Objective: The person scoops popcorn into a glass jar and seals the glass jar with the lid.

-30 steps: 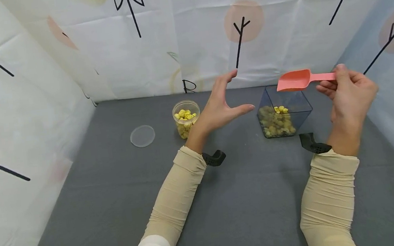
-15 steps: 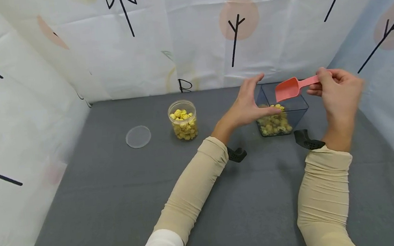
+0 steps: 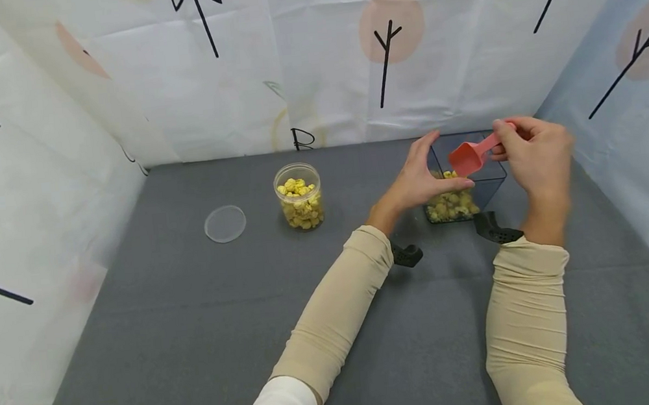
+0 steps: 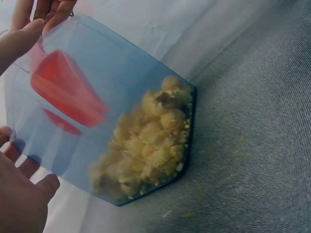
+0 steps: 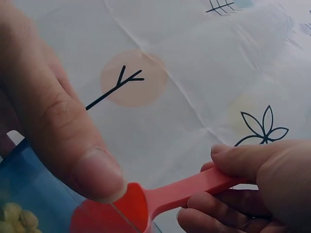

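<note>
A clear bluish plastic box (image 3: 491, 196) stands on the table's right side, with yellow popcorn (image 4: 150, 138) heaped in its bottom. My left hand (image 3: 416, 177) holds the box by its left side, thumb along the near rim and fingers toward the far one. My right hand (image 3: 539, 149) pinches the handle of a coral-pink scoop (image 3: 469, 159). The scoop's bowl tilts down to the left and reaches in at the box's opening, above the popcorn. In the right wrist view the left thumb (image 5: 92, 165) partly covers the scoop's bowl.
Left of the box stands an open clear jar (image 3: 301, 214) filled with popcorn. A round translucent lid (image 3: 225, 224) lies flat on the grey table (image 3: 199, 358) beside it. Patterned white cloth (image 3: 334, 58) hangs behind and at both sides.
My left hand has moved right, away from near the jar, to the box. My right hand has moved left and tipped the scoop from level to pointing down into the box.
</note>
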### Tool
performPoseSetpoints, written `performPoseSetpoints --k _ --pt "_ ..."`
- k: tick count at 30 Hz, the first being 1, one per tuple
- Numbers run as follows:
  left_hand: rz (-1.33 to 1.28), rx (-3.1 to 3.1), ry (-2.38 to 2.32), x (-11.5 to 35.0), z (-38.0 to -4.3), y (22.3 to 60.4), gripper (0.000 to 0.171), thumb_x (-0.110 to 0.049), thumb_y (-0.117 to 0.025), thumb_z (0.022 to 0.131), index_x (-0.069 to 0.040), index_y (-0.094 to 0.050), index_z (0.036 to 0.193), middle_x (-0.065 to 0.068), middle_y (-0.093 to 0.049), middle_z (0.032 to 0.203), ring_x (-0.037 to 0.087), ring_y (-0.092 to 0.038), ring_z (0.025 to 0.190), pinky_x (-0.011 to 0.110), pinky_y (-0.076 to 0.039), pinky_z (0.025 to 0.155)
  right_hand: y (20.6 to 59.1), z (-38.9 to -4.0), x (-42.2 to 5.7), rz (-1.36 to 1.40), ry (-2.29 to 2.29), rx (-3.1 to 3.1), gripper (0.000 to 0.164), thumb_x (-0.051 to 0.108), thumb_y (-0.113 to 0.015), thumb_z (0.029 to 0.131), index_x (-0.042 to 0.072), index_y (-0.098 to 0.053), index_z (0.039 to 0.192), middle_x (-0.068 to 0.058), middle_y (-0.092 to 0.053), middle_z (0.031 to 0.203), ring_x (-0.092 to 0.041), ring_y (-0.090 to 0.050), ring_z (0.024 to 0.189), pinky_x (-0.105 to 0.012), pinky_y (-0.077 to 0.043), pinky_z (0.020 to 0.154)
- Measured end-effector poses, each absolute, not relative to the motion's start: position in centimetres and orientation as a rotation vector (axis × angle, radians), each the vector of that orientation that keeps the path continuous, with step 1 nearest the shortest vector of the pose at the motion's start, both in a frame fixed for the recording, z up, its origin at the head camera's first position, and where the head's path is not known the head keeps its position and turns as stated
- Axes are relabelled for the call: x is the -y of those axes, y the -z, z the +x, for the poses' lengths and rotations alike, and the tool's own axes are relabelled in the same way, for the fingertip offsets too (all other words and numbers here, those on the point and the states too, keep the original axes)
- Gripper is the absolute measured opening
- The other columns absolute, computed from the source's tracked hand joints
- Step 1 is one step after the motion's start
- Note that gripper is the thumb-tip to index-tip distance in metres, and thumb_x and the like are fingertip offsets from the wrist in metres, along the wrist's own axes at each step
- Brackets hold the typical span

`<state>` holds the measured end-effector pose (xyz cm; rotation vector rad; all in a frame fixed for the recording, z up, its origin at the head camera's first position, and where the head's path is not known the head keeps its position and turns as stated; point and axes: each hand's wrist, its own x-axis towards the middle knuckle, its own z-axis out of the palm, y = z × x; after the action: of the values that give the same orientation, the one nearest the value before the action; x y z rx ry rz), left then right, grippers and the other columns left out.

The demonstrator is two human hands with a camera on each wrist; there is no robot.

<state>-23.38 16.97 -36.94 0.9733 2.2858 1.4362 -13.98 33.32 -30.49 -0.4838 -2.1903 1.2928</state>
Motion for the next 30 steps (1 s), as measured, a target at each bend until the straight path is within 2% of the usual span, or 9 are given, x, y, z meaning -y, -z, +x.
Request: performPoseSetpoints --k 9,11,14,16,18,26,30 --pt "0.920 -2.232 -1.535 -17.2 -23.4 37.7 0.110 -0.042 -0.087 0.078 -0.036 -0.019 0.163 -0.010 -0.021 0.167 0.022 -0.033 0.153 0.041 -0.043 0.116 31.1 -14.8 -32.9 -0.436 -1.156 2.291 0.046 0.039 -0.064 0.100 0.000 -0.073 0.122 0.028 -0.059 0.072 0.013 -0.061 0.062 -0.005 -0.050 0.062" --pt "0.922 -2.231 -1.540 -17.2 -23.4 37.8 0.110 -0.042 -0.088 0.077 -0.036 -0.019 0.163 -0.010 -0.021 0.167 0.021 -0.032 0.154 0.040 -0.042 0.117 31.3 -15.0 -32.8 -0.433 -1.076 2.315 0.045 0.040 -0.064 0.100 0.001 -0.075 0.119 0.018 -0.064 0.074 0.014 -0.059 0.061 -0.003 -0.048 0.061" --pt "0.917 -2.224 -1.541 -17.1 -23.5 37.9 0.110 -0.042 -0.088 0.077 -0.036 -0.019 0.163 -0.011 -0.020 0.167 0.018 -0.032 0.154 0.040 -0.041 0.118 31.8 -15.3 -32.6 -0.436 -0.933 2.384 0.044 0.042 -0.061 0.101 0.004 -0.077 0.117 -0.005 -0.074 0.082 0.017 -0.053 0.057 -0.002 -0.043 0.058" --pt "0.912 -2.219 -1.543 -17.1 -23.5 37.9 0.109 -0.042 -0.088 0.078 -0.037 -0.019 0.163 -0.011 -0.020 0.167 0.016 -0.032 0.153 0.040 -0.042 0.118 32.0 -15.3 -32.6 -0.430 -0.853 2.436 0.045 0.043 -0.059 0.102 0.005 -0.077 0.116 -0.019 -0.076 0.093 0.018 -0.048 0.056 -0.005 -0.039 0.055" --pt "0.907 -2.214 -1.544 -17.1 -23.5 37.9 0.109 -0.042 -0.087 0.078 -0.037 -0.019 0.163 -0.011 -0.019 0.168 0.016 -0.031 0.153 0.041 -0.042 0.117 32.1 -15.3 -32.5 -0.418 -0.803 2.486 0.046 0.044 -0.057 0.103 0.005 -0.077 0.116 -0.023 -0.076 0.099 0.018 -0.043 0.057 -0.007 -0.036 0.054" --pt "0.913 -2.199 -1.549 -17.1 -23.7 38.1 0.109 -0.041 -0.087 0.078 -0.039 -0.018 0.162 -0.012 -0.018 0.168 0.018 -0.030 0.154 0.042 -0.040 0.119 31.9 -15.1 -32.7 -0.365 -0.758 2.603 0.051 0.047 -0.054 0.104 0.002 -0.075 0.119 -0.023 -0.074 0.096 -0.004 -0.050 0.062 -0.020 -0.038 0.052" --pt "0.919 -2.200 -1.550 -17.1 -23.7 38.0 0.109 -0.040 -0.088 0.078 -0.038 -0.019 0.163 -0.011 -0.018 0.168 0.018 -0.030 0.154 0.040 -0.040 0.119 31.8 -14.9 -32.9 -0.366 -0.795 2.615 0.051 0.047 -0.053 0.104 0.003 -0.074 0.118 -0.020 -0.071 0.089 -0.004 -0.047 0.058 -0.025 -0.038 0.052"
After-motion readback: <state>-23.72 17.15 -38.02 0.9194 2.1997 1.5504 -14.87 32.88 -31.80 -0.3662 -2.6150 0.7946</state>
